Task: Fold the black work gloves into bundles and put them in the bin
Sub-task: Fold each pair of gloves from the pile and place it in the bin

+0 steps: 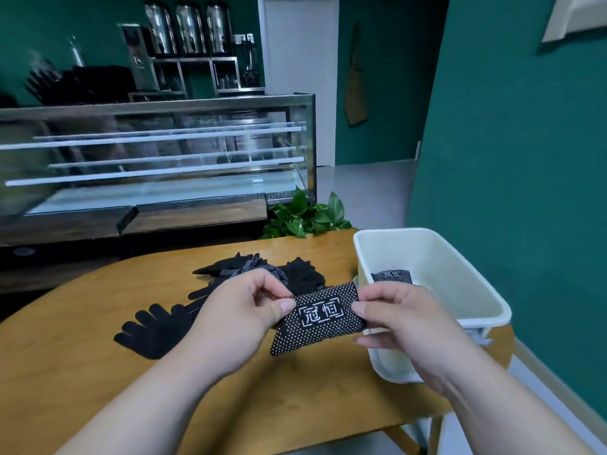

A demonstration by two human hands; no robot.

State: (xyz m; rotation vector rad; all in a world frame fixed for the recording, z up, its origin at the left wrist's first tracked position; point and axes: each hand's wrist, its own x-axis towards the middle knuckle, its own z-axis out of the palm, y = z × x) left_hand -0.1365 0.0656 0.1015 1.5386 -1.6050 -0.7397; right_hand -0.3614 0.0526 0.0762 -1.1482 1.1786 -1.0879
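Green-walled café, wooden surface (98,372); left hand (236,320) and right hand (404,323) pinch opposite ends of dotted glove bundle (320,318), fingers curled, beside white bin (486,297); one bundle (392,276) already inside; loose gloves (157,330) behind; soft, light, springy, so likely unrolls unless gripped at the ends.

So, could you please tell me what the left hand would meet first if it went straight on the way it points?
Likely the right hand, pinching the other end of the folded glove bundle that the left hand holds.
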